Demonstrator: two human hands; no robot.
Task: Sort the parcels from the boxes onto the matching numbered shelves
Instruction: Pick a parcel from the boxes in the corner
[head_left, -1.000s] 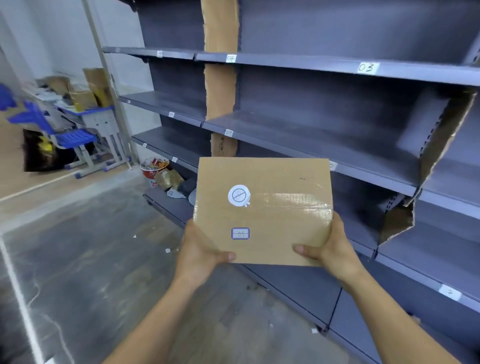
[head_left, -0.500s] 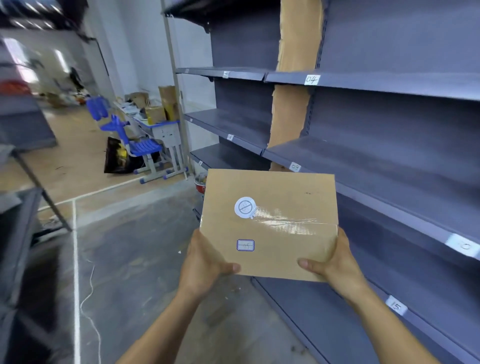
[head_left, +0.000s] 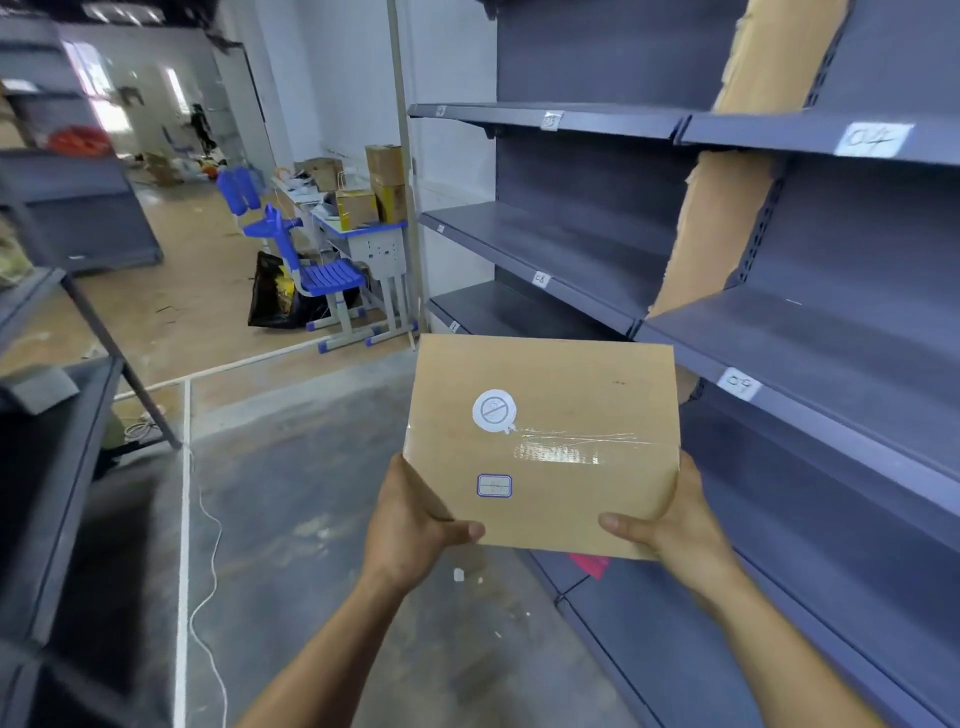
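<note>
A flat brown cardboard parcel (head_left: 566, 415) is held out in front of me, with a round white sticker, clear tape and a small blue-framed label whose number is too blurred to read. My left hand (head_left: 410, 525) grips its lower left corner, thumb on top. My right hand (head_left: 670, 525) grips its lower right corner the same way. To the right stand grey numbered shelves (head_left: 810, 343); tags reading 04 (head_left: 872, 139), 09 (head_left: 737, 383) and 08 (head_left: 540, 279) show on their front edges. The shelf boards carry nothing.
Another grey rack (head_left: 57, 415) stands close on the left. A white cord (head_left: 208, 571) trails over the concrete floor. Farther back are a blue chair (head_left: 306, 260), a desk with cardboard boxes (head_left: 374, 202) and a black bag (head_left: 275, 301). A pink scrap (head_left: 589, 564) lies on the bottom shelf.
My view has swung left along the shelving, so the 03 tag has left the frame and the 09 and 08 tags have come near. Both hands keep the same hold on the parcel.
</note>
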